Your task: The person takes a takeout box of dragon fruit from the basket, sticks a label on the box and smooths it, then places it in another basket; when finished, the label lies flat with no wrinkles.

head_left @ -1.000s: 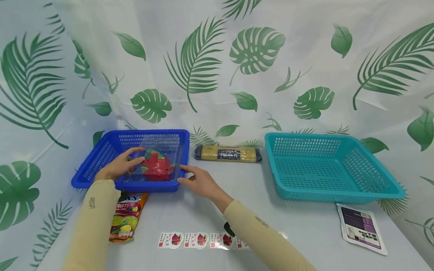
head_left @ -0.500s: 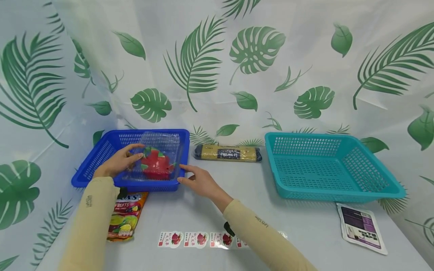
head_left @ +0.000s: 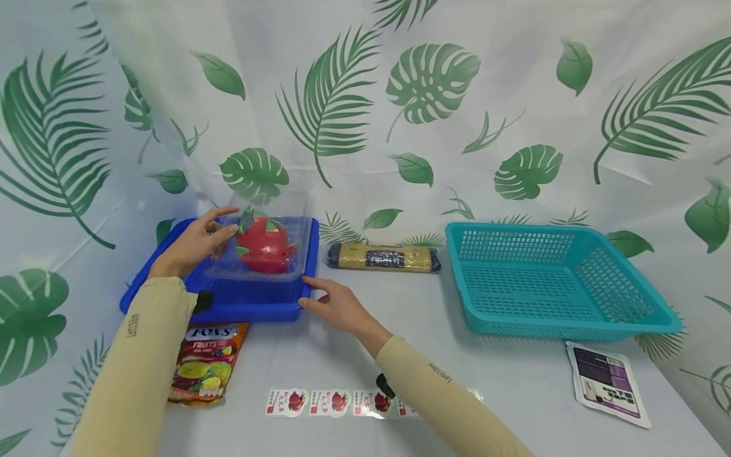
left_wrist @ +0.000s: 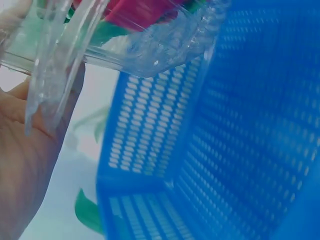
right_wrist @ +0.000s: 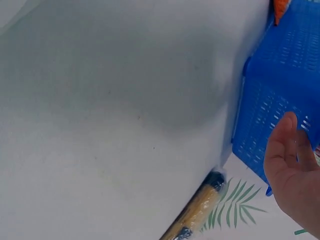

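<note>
My left hand point(head_left: 197, 244) grips the left edge of a clear plastic clamshell box point(head_left: 251, 270), whose lid tilts up at the back. Inside the box lies a red dragon fruit point(head_left: 265, 244) with green tips, partly seen at the top of the left wrist view. The box is raised over the blue basket point(head_left: 251, 312), and no other contents of the basket show. At the basket's right front corner, my right hand point(head_left: 339, 308) holds the rim between thumb and fingers; the right wrist view shows the same hand point(right_wrist: 295, 175) against the basket wall.
A teal basket point(head_left: 525, 285) stands at the right. Between the baskets lies a pasta pack point(head_left: 388, 258). A candy bag point(head_left: 205, 365) is in front of the blue basket, dragon fruit stickers point(head_left: 337, 403) lie at the front, and a white-purple pouch point(head_left: 608, 384) at right.
My left hand has lifted the clear box with the dragon fruit up out of the blue basket and slightly back. My right hand has stayed at the basket's corner.
</note>
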Demonstrator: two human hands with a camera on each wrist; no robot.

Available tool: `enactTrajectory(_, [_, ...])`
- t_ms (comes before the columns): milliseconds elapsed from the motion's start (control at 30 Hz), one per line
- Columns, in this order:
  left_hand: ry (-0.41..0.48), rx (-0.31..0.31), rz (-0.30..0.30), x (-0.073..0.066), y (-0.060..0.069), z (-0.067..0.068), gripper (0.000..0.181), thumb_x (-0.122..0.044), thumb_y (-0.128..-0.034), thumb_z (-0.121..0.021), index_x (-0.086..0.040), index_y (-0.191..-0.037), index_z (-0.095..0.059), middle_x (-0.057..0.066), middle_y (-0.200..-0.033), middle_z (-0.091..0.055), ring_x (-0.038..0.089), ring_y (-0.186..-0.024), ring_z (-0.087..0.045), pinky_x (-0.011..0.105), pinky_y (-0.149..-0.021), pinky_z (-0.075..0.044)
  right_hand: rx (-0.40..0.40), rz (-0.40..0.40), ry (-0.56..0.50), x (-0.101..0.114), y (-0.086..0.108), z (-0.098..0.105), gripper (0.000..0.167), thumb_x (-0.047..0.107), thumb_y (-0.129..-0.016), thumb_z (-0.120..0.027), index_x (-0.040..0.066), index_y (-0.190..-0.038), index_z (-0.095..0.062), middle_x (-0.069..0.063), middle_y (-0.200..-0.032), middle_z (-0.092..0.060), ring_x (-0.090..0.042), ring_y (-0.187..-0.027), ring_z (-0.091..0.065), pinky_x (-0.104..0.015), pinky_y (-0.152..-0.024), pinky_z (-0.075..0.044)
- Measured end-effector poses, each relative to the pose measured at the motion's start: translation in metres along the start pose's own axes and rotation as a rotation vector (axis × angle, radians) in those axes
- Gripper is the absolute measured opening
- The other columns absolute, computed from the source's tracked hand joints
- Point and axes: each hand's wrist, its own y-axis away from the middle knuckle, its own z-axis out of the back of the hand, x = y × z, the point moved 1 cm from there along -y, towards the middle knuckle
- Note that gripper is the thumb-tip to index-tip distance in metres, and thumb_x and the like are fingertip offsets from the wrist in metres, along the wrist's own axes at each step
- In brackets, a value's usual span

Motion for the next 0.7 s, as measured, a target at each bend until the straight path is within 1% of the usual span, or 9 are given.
enactTrajectory(133, [0.029, -0.006, -0.011, -0.012, -0.003, -0.002, 0.053, -0.034, -0.1028, -0.05, -0.024, -0.152, -0.032, 0.013, -0.081, -0.042, 0.025, -0.064, -0.046, 0.037, -0.064, -0.045, -0.003, -0.019, -0.037, -0.001, 0.001, 0.002, 0.052, 0.034, -0.095, -0.064, 0.022, -0.144, -0.051, -0.004, -0.144, -0.05, -0.018, -0.104, -0.064, -0.031, -0.077, -0.053])
enactTrajectory(267, [0.043, 0.007, -0.033, -0.022, -0.006, -0.005, 0.052, -0.035, -0.1027, -0.049, -0.027, -0.151, -0.033, 0.012, -0.083, -0.039, 0.023, -0.064, -0.042, 0.036, -0.063, -0.043, -0.04, -0.05, -0.059, -0.006, 0.002, 0.009, 0.049, 0.03, -0.096, -0.063, 0.023, -0.143, -0.052, -0.003, -0.143, -0.051, -0.019, -0.105, -0.063, -0.033, -0.08, -0.053])
enactTrajectory(367, [0.056, 0.024, -0.061, -0.031, -0.009, -0.009, 0.051, -0.037, -0.102, -0.05, -0.028, -0.15, -0.034, 0.011, -0.083, -0.039, 0.021, -0.063, -0.04, 0.035, -0.061, -0.041, -0.118, -0.065, -0.111, -0.01, 0.001, 0.019, 0.048, 0.026, -0.098, -0.061, 0.02, -0.144, -0.051, -0.004, -0.14, -0.054, -0.02, -0.104, -0.063, -0.033, -0.082, -0.053])
enactTrajectory(467, [0.062, 0.043, -0.095, -0.039, -0.012, -0.015, 0.051, -0.037, -0.1016, -0.051, -0.027, -0.149, -0.037, 0.01, -0.083, -0.039, 0.021, -0.062, -0.039, 0.033, -0.058, -0.04, -0.247, -0.071, -0.225, -0.009, -0.001, 0.033, 0.045, 0.024, -0.1, -0.056, 0.018, -0.145, -0.049, -0.008, -0.135, -0.057, -0.023, -0.105, -0.064, -0.034, -0.083, -0.054])
enactTrajectory(500, [0.059, 0.046, -0.105, -0.041, -0.013, -0.017, 0.051, -0.037, -0.1014, -0.052, -0.026, -0.149, -0.037, 0.01, -0.083, -0.039, 0.021, -0.062, -0.04, 0.033, -0.058, -0.04, -0.292, -0.069, -0.261, -0.007, -0.002, 0.038, 0.045, 0.025, -0.101, -0.054, 0.018, -0.146, -0.047, -0.008, -0.134, -0.057, -0.024, -0.106, -0.063, -0.035, -0.084, -0.054])
enactTrajectory(533, [0.056, 0.05, -0.117, -0.044, -0.014, -0.02, 0.051, -0.036, -0.1013, -0.052, -0.025, -0.149, -0.038, 0.01, -0.084, -0.04, 0.022, -0.062, -0.041, 0.033, -0.058, -0.04, -0.329, -0.064, -0.3, -0.005, -0.002, 0.043, 0.046, 0.027, -0.102, -0.052, 0.019, -0.147, -0.044, -0.009, -0.134, -0.056, -0.024, -0.108, -0.062, -0.036, -0.085, -0.054])
enactTrajectory(600, [0.054, 0.058, -0.134, -0.049, -0.017, -0.025, 0.051, -0.035, -0.1012, -0.053, -0.022, -0.149, -0.039, 0.011, -0.084, -0.041, 0.023, -0.062, -0.042, 0.033, -0.058, -0.041, -0.377, -0.051, -0.343, 0.0, -0.002, 0.052, 0.051, 0.034, -0.103, -0.05, 0.025, -0.151, -0.037, -0.008, -0.137, -0.052, -0.025, -0.114, -0.059, -0.037, -0.089, -0.053])
enactTrajectory(667, [0.058, 0.071, -0.146, -0.053, -0.019, -0.031, 0.051, -0.034, -0.1012, -0.054, -0.021, -0.149, -0.039, 0.012, -0.087, -0.042, 0.024, -0.062, -0.043, 0.034, -0.059, -0.041, -0.383, -0.029, -0.372, 0.007, -0.002, 0.06, 0.057, 0.042, -0.102, -0.049, 0.033, -0.154, -0.027, -0.008, -0.144, -0.045, -0.026, -0.123, -0.054, -0.04, -0.093, -0.051])
enactTrajectory(700, [0.06, 0.081, -0.149, -0.055, -0.02, -0.034, 0.051, -0.034, -0.1011, -0.054, -0.021, -0.149, -0.039, 0.013, -0.088, -0.043, 0.025, -0.062, -0.043, 0.034, -0.059, -0.042, -0.375, -0.019, -0.37, 0.01, -0.001, 0.062, 0.06, 0.045, -0.101, -0.049, 0.037, -0.155, -0.023, -0.007, -0.147, -0.04, -0.026, -0.127, -0.05, -0.042, -0.095, -0.05])
